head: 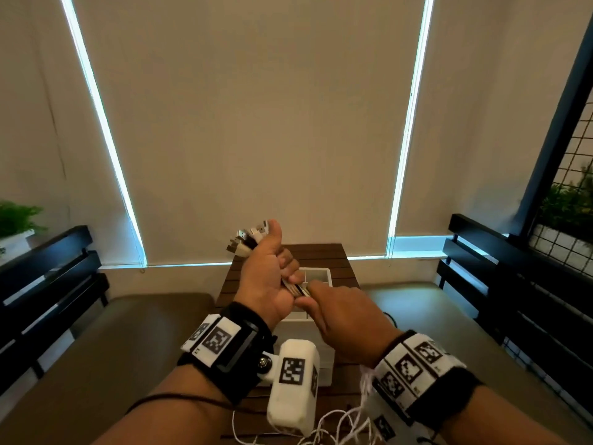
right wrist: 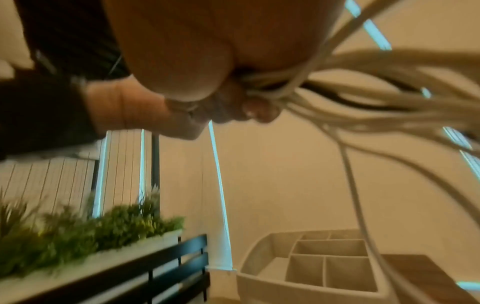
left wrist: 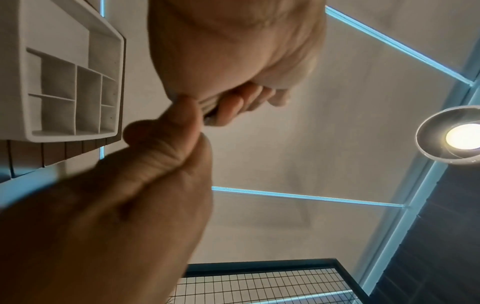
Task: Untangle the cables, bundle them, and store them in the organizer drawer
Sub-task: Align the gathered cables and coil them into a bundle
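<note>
My left hand (head: 282, 274) is raised above the table and grips a bunch of white and dark cables (head: 296, 289). Their connector ends (head: 247, 240) stick out past the thumb. Just below it, my right hand (head: 309, 295) pinches the same bunch between thumb and fingers. The loose lengths (head: 337, 422) trail down under my right wrist. In the right wrist view the cables (right wrist: 350, 82) fan out from my right hand (right wrist: 194, 51). The left wrist view has the cables (left wrist: 207, 109) under my left fingers (left wrist: 233, 107). The white organizer drawer (head: 324, 271) lies open beneath both hands.
The organizer drawer (left wrist: 26, 92) has several empty compartments and sits on a small brown slatted table (head: 330, 255). Dark benches (head: 48, 277) flank the table on both sides. A planter (right wrist: 91, 236) stands at the left, a wire grid panel (head: 571, 194) at the right.
</note>
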The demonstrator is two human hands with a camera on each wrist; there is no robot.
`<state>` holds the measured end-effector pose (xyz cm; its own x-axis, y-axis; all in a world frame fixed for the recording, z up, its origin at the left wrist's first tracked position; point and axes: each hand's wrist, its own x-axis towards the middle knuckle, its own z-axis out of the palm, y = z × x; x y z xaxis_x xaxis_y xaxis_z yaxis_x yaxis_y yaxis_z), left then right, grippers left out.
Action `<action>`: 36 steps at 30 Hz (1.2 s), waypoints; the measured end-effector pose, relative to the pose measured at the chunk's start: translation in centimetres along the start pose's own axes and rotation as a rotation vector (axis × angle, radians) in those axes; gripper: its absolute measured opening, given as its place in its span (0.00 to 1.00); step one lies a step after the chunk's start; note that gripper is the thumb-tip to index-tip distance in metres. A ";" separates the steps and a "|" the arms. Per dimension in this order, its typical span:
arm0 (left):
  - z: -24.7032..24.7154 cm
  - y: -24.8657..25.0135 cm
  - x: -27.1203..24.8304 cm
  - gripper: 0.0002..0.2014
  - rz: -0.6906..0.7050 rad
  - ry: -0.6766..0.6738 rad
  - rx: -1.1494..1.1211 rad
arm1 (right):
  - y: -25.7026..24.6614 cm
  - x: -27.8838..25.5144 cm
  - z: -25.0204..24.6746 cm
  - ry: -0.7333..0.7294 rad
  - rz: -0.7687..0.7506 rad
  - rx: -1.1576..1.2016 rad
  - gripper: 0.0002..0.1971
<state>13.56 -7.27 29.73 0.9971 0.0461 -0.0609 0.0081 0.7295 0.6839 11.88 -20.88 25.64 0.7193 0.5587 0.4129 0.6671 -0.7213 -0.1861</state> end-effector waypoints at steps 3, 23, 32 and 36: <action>-0.1 -0.4 0.1 0.21 0.004 0.095 0.002 | 0.5 -0.1 0.7 0.046 0.011 -0.014 0.36; -1.6 1.5 -0.3 0.18 -0.208 -0.232 0.523 | 3.3 0.6 -5.8 -0.453 -0.032 0.149 0.09; -1.4 0.4 -1.1 0.19 -0.200 -0.301 0.605 | 1.9 2.3 -7.9 -0.492 -0.122 -0.062 0.10; -1.4 -0.1 -1.6 0.25 -0.236 -0.383 0.627 | 1.3 2.8 -8.4 -0.504 -0.142 -0.111 0.10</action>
<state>11.88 -6.43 28.72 0.9192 -0.3857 -0.0788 0.1517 0.1623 0.9750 13.18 -23.72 34.09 0.6453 0.7618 -0.0573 0.7600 -0.6478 -0.0530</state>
